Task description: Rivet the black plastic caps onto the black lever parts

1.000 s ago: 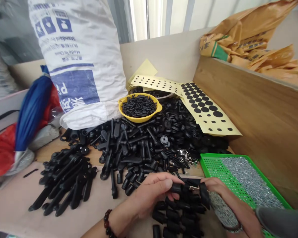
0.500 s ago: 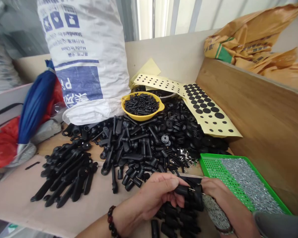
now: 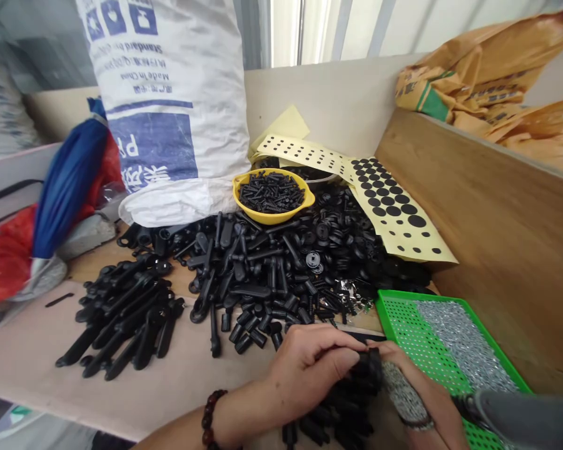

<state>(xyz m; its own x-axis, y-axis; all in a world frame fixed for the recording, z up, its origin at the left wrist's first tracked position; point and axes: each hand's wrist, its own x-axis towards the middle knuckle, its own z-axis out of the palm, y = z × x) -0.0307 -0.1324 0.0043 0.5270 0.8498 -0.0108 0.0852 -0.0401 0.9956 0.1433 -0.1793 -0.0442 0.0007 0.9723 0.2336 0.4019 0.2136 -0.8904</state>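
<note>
As the left hand [image 3: 312, 369] and right hand [image 3: 417, 378] grip a black part [image 3: 374, 367], the sack [image 3: 220, 112] reads "Made In China" upside down.

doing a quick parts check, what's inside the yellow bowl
The yellow bowl holds a heap of small black ribbed pieces. Only the top of the heap shows; it covers the bowl's bottom, so whatever lies deeper cannot be seen.
</note>
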